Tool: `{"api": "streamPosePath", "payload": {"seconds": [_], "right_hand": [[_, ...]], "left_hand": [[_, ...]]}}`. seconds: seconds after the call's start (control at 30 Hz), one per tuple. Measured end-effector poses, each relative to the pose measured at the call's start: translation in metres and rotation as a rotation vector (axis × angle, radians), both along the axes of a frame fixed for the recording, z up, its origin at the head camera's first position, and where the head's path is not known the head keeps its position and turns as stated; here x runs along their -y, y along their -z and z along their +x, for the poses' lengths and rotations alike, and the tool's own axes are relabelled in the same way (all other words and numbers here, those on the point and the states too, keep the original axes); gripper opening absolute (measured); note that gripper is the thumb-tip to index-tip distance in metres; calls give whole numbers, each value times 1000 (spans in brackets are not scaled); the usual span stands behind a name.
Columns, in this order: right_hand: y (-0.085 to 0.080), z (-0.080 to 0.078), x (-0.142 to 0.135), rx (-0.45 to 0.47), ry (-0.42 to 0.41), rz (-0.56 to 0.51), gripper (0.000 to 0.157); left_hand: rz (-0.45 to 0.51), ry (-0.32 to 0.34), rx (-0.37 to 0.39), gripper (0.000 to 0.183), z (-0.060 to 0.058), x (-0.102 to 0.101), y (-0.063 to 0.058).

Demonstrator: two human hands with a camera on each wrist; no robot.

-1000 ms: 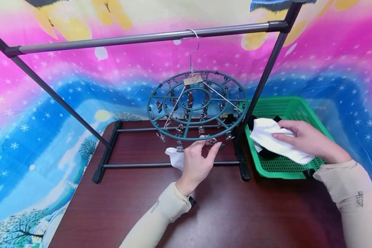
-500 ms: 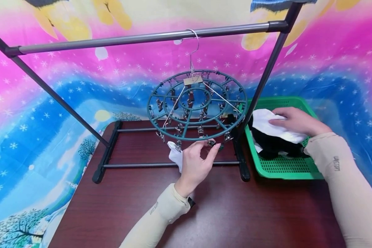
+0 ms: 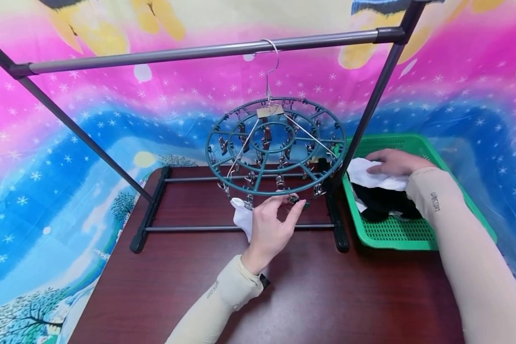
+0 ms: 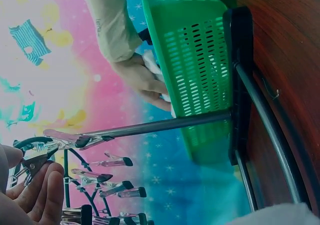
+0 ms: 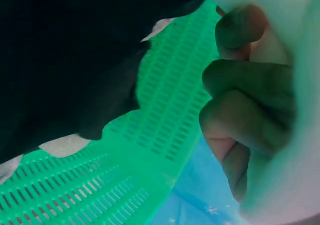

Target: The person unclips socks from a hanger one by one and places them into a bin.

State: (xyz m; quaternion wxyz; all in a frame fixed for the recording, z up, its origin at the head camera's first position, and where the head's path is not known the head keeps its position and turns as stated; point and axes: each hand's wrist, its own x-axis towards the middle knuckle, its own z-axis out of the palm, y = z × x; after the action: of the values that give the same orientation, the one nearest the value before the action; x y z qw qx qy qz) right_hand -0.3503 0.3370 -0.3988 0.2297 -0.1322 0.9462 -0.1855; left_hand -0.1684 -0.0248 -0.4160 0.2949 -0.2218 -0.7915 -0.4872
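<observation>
My left hand [image 3: 272,229] pinches a metal clip [image 4: 37,160] at the front rim of a round green clip hanger [image 3: 258,179]. Just left of that hand, a small white sock [image 3: 242,216] dangles from another clip, partly covered by the hand. Over the green basket [image 3: 358,224], my right hand [image 3: 396,162] holds a white sock [image 3: 370,174], thumb on top. Beneath it lies black cloth [image 3: 380,200] with white patches. The right wrist view shows curled fingers [image 5: 240,110] against white fabric, with the black cloth close by.
The hanger hooks onto the grey bar [image 3: 155,55] of a standing rack. One rack post [image 3: 371,107] rises between hanger and basket. Several unused-looking clips hang around the rings. The dark red table [image 3: 327,296] lies below, with a patterned cloth backdrop [image 3: 81,138] behind.
My right hand has shifted left and a little back over the basket with the white sock, uncovering more black cloth. The hanging sock has turned slightly. My left hand stays at its clip.
</observation>
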Motion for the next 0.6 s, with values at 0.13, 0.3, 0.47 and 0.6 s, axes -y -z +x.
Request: {"api": "streamPosePath", "payload": {"seconds": [0.13,0.3,0.47,0.6], "right_hand": [[5,-7,-3,-3,13,25,65],[4,-11,-12,-19,49,64,65],[3,-13,-17,-24,36,78,63],[4,-13,-19,-83,35,145,61]], "left_hand": [[-7,0,-2,20,1,1,0],[1,3,0,19,1,1,1],[1,11,12,20,1,2,1],[2,12,14,20,1,2,2]]}}
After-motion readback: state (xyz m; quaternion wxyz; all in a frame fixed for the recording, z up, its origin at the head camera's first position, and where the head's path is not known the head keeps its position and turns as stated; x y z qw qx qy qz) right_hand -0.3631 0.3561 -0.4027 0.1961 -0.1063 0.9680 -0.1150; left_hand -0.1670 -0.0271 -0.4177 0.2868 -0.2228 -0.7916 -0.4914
